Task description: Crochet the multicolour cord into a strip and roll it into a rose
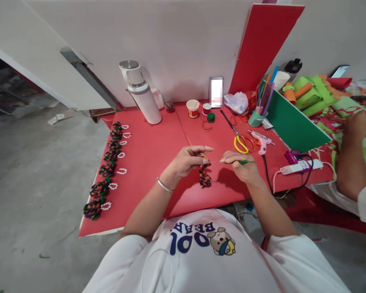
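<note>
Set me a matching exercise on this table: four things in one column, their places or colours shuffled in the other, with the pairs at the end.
Column one
1. Hook
2. Yarn strip
3. Glue gun
4. Flask

Column two
A. Pink, lying on the red table
B. Held in the right hand's grip
C. White, standing near the back wall
D. Multicoloured, held in the left hand's grip

Right pairs: 1-B, 2-D, 3-A, 4-C

pale wall (171, 44) | bare grey floor (33, 179) | red-topped table (152, 150) | tall red panel (266, 44)
</note>
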The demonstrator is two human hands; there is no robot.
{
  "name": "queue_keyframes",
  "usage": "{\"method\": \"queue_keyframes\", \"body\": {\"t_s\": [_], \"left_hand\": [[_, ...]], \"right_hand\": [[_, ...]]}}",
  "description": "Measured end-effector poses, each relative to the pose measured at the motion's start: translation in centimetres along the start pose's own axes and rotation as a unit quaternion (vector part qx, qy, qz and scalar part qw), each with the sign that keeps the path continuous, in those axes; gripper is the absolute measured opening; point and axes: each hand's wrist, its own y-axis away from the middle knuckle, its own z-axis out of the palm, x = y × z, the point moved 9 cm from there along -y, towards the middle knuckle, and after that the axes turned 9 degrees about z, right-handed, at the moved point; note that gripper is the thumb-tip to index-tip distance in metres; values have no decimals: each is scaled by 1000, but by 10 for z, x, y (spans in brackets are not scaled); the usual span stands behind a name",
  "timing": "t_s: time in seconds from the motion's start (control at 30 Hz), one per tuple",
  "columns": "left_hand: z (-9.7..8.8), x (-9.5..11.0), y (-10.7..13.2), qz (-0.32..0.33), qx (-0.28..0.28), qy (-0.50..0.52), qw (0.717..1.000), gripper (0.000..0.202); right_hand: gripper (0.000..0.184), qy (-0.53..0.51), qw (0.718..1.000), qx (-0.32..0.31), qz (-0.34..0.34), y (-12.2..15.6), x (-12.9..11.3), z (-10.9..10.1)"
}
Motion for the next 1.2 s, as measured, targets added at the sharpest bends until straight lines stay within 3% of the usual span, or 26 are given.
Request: {"method": "queue_keyframes", "body": {"t_s": [0.1, 0.27, 0.37, 0.53, 0.63, 0.73, 0.83, 0.93, 1.03, 1.1, 1.2], "left_hand": [[2, 0, -3, 62, 31, -11, 998, 52], [2, -5, -1, 118, 106, -11, 987, 60], [-1, -5, 3, 123, 129, -22, 984, 66], [0, -8, 2, 91, 109, -16, 990, 70], [-2, -5, 3, 113, 128, -56, 984, 73], [-3, 1, 7, 141, 159, -91, 973, 74], [4, -4, 5, 112, 131, -43, 984, 77], [8, -9, 3, 52, 79, 14, 995, 73], [3, -5, 3, 13, 50, 20, 998, 59], [-2, -1, 2, 6, 41, -1, 999, 52], [-4, 3, 1, 3, 22, -55, 998, 48]], "right_hand": [[34, -74, 991, 111, 28, 8, 25, 4], [20, 123, 969, 207, -60, 23, 9, 20], [20, 195, 954, 208, -97, 26, -2, 24], [19, 207, 953, 177, -130, 25, -12, 24], [18, 243, 949, 161, -119, 20, -14, 25], [21, 287, 931, 186, -127, 22, -16, 28], [25, 291, 917, 229, -146, 28, -14, 34], [22, 217, 930, 266, -131, 29, -2, 29], [37, 81, 972, 215, -59, 14, 22, 17], [41, -4, 991, 131, -2, 0, 35, 11], [37, -56, 997, -6, 50, -15, 35, 4]]}}
